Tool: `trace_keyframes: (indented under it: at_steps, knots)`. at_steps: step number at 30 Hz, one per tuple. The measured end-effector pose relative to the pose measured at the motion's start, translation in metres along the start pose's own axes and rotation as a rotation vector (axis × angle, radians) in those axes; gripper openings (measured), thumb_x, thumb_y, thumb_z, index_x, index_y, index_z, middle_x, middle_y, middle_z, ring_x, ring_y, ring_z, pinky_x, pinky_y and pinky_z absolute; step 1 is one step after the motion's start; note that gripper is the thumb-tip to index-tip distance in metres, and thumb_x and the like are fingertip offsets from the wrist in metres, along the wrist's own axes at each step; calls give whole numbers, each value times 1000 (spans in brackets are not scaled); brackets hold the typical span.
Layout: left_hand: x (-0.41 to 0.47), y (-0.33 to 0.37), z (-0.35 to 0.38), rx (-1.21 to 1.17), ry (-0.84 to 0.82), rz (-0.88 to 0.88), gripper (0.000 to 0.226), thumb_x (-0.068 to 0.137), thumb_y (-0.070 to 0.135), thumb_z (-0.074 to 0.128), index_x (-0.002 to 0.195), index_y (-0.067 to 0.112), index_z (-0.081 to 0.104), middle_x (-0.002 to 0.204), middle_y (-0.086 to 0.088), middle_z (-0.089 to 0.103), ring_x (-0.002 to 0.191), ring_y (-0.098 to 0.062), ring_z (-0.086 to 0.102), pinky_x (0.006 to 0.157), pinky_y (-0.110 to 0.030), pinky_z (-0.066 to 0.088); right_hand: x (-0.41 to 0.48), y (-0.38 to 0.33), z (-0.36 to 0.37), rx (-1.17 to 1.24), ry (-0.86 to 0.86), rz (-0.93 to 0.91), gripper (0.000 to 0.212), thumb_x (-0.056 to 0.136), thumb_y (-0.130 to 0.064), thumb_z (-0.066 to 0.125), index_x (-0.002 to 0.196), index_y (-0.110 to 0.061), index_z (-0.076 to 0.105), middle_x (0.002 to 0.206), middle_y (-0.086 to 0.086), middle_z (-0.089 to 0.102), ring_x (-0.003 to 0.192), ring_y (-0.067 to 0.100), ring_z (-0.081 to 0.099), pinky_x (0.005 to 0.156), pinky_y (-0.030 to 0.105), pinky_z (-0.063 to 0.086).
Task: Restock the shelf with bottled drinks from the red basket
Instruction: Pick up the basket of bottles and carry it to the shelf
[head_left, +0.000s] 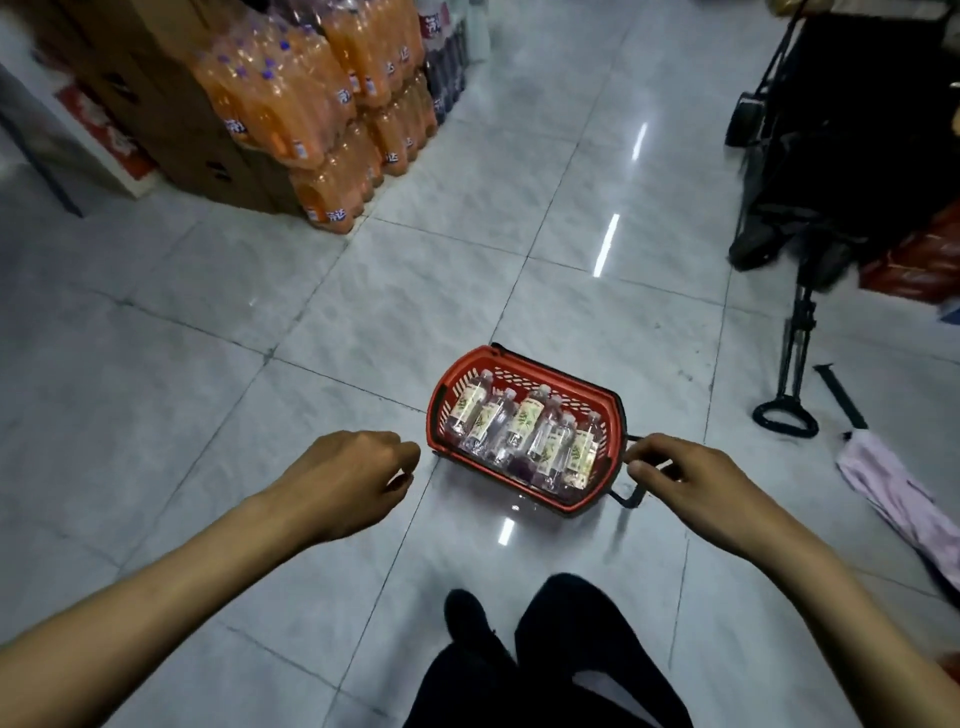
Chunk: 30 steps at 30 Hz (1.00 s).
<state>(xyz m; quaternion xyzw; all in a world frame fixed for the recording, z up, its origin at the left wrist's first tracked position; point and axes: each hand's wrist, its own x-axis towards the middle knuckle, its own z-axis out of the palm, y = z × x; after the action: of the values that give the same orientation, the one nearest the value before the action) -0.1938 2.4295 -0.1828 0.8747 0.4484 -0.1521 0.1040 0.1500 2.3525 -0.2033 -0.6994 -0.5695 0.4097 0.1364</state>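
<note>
A red basket (470, 361) sits on the tiled floor just ahead of me. Several clear bottled drinks (522, 422) with pale green-leaf labels lie in it side by side. My right hand (691, 483) is at the basket's right end, fingers curled around its black handle (626, 496). My left hand (348, 475) hovers to the left of the basket, loosely curled, holding nothing and not touching the rim. No shelf is clearly visible.
Shrink-wrapped packs of orange soda (322, 104) and brown cartons (171, 104) are stacked at the upper left. A black cart (831, 156) stands at the upper right. A folded pink umbrella (893, 499) lies on the floor at right. My dark-trousered legs (545, 665) are below.
</note>
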Motion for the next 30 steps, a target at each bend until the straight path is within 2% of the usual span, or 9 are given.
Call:
trace_keyframes:
  at_steps: [4,7,11,16,19,22,24,27,30]
  knots:
    - [77,-50,7,-7,-156,58,14,95,32,44,95,27,57,84,12,52,75,-12,50,63,-27,42,58,16,14,97,20,143,11,96,-33,56,97,-30,67,96,-11,67,89,8,63,72,21,43]
    - [141,-79,20,-46,-250,50,13,95,32,45,96,28,58,83,13,53,79,-14,54,67,-28,47,106,40,28,183,29,258,10,95,-32,57,94,-30,66,91,-12,66,88,14,62,75,26,43]
    - [219,-117,46,-151,-338,-44,12,94,32,50,101,28,60,81,10,60,84,-16,61,75,-32,53,171,75,47,280,95,398,19,94,-30,57,109,-23,66,104,-4,67,96,17,63,86,33,49]
    - [310,-161,94,-228,-462,-146,18,93,32,55,110,28,56,91,4,67,85,-19,62,82,-34,52,237,127,80,362,140,606,31,92,-37,58,120,-23,56,111,6,66,97,26,63,86,42,52]
    - [362,-177,122,-279,-454,-223,24,93,30,58,115,23,55,93,-4,67,89,-27,62,76,-32,46,268,157,104,387,167,712,44,93,-39,58,131,-20,50,109,5,63,99,25,60,80,35,48]
    - [408,-191,165,-355,-459,-333,31,91,32,61,118,21,52,93,-8,67,87,-27,62,73,-32,45,293,189,136,424,198,780,46,94,-33,59,134,-14,46,93,-3,58,86,20,58,63,25,41]
    - [435,-198,198,-360,-465,-376,38,91,33,61,124,20,48,93,-9,65,80,-25,60,66,-32,44,309,211,157,449,218,836,49,94,-30,60,137,-15,42,98,-2,57,88,19,55,59,23,37]
    - [469,-200,251,-363,-483,-454,49,91,34,61,132,16,42,101,-15,64,78,-25,58,62,-32,44,328,244,188,486,285,924,57,94,-26,60,144,-15,34,109,0,47,94,17,47,65,26,36]
    - [498,-204,304,-400,-527,-501,69,89,38,65,143,14,29,120,-22,59,102,-35,59,81,-41,50,344,276,221,494,369,999,65,93,-27,61,148,-14,27,118,3,50,101,20,50,83,29,38]
